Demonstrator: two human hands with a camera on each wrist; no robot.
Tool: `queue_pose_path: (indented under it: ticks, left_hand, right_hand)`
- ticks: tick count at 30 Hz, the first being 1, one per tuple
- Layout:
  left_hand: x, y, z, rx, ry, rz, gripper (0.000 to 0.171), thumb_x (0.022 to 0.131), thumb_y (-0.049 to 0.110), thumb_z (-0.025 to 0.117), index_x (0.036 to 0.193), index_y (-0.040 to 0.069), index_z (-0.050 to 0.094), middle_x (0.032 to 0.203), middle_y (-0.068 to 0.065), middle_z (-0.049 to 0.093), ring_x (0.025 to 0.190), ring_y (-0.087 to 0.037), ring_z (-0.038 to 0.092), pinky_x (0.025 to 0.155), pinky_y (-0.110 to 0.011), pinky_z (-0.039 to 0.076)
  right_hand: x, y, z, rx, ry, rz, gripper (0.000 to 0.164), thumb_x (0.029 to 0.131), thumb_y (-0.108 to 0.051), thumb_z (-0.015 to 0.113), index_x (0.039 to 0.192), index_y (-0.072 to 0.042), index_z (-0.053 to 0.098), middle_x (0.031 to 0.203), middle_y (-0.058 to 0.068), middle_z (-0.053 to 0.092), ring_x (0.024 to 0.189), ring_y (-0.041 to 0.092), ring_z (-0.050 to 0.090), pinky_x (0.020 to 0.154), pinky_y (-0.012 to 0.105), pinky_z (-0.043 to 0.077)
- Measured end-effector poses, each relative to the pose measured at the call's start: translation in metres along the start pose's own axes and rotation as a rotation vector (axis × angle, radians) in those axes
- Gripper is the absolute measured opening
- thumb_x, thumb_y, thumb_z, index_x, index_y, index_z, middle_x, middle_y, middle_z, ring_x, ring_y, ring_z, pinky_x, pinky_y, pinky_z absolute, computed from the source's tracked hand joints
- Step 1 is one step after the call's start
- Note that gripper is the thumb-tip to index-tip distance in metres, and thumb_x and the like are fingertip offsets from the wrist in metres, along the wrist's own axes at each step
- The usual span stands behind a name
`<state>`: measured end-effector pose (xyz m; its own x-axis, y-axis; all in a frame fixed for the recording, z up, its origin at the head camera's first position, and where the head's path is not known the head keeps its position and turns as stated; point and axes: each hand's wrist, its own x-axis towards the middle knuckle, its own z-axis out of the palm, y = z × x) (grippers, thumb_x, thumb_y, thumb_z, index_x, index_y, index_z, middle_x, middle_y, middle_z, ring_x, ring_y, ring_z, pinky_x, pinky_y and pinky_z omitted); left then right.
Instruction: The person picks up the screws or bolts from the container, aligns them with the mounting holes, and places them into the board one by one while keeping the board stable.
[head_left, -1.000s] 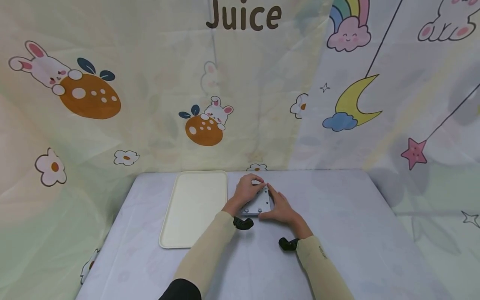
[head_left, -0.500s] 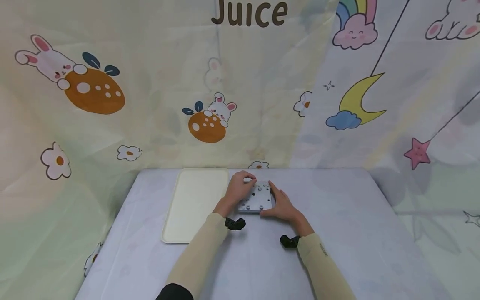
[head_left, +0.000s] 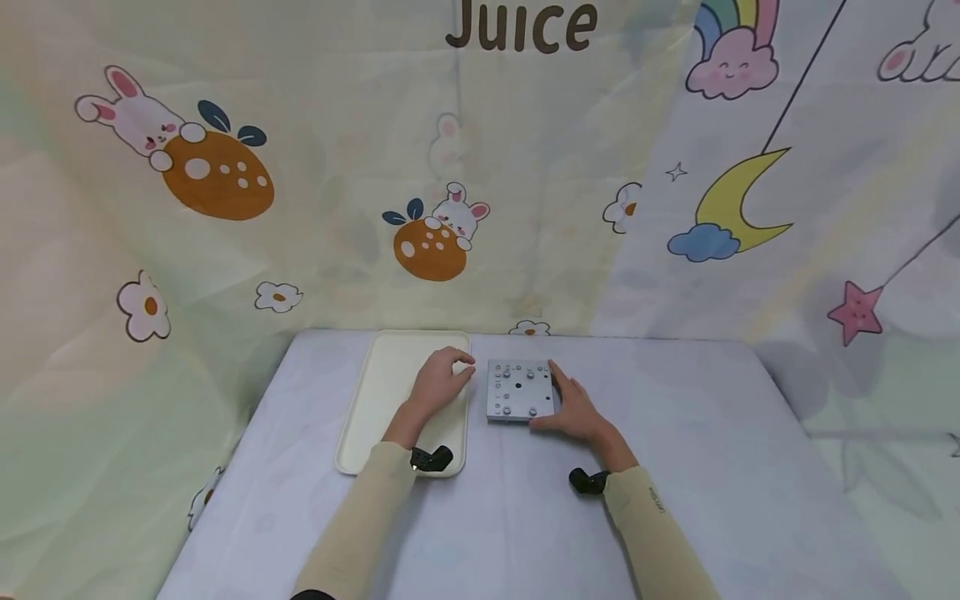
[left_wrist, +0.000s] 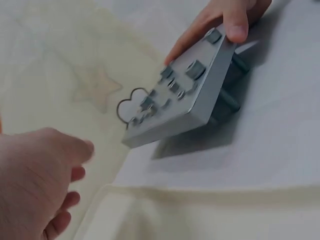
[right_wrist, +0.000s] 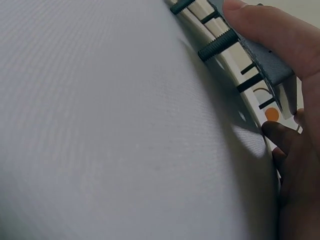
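A square grey metal plate (head_left: 519, 397) with several screws set in it sits right of the tray. In the right wrist view, threaded screw shanks (right_wrist: 218, 45) stick out beneath it. My right hand (head_left: 576, 414) holds the plate's right side, thumb at the near edge and fingers at the far side. My left hand (head_left: 435, 385) hovers over the right part of a cream tray (head_left: 375, 400), apart from the plate. In the left wrist view that hand (left_wrist: 35, 180) has loosely bent fingers, and nothing shows between them.
A white cloth covers the table (head_left: 517, 517). Behind it hangs a printed backdrop (head_left: 330, 208) with cartoon rabbits, oranges and a moon. Black wrist cameras (head_left: 432, 459) sit on both forearms.
My left hand has drawn away from the plate to the left, over the tray, uncovering the plate's screws. The right hand has stayed at the plate. The head view has shifted slightly.
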<state>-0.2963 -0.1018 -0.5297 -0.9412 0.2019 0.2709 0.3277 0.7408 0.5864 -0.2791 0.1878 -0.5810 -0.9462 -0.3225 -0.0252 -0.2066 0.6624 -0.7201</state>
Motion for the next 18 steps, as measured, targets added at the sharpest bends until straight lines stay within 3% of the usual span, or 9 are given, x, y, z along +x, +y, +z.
queue_pose_path:
  ticks: [5,13,18]
  left_hand:
    - [-0.012,-0.008,-0.016,0.163,-0.011,-0.021,0.021,0.089,0.025,0.070,0.106,0.012,0.073,0.111,-0.007,0.067,0.104,-0.029,0.061,0.084,-0.044,0.050]
    - [-0.037,-0.030,-0.041,0.287,-0.034,-0.033,0.029,0.089,0.028,0.069,0.113,0.012,0.069,0.118,-0.011,0.063,0.104,-0.037,0.058,0.080,-0.052,0.047]
    - [-0.052,-0.047,-0.066,0.337,-0.020,-0.015,0.036,0.088,0.029,0.069,0.119,0.012,0.065,0.121,-0.013,0.061,0.111,-0.038,0.055,0.083,-0.055,0.044]
  right_hand:
    - [0.000,0.003,-0.003,-0.003,-0.004,0.015,0.132,0.061,-0.061,0.084,0.157,-0.014,0.005,0.158,0.010,0.022,0.145,0.032,0.015,0.115,0.046,0.004]
    - [-0.005,0.002,-0.015,0.064,-0.058,0.081,0.135,0.058,-0.060,0.086,0.157,-0.019,0.004,0.159,0.012,0.018,0.145,0.037,0.009,0.113,0.055,0.010]
    - [-0.016,-0.006,-0.039,0.059,-0.034,0.062,0.112,0.072,-0.052,0.081,0.156,-0.016,0.017,0.158,0.014,0.023,0.144,0.035,0.016,0.111,0.056,0.018]
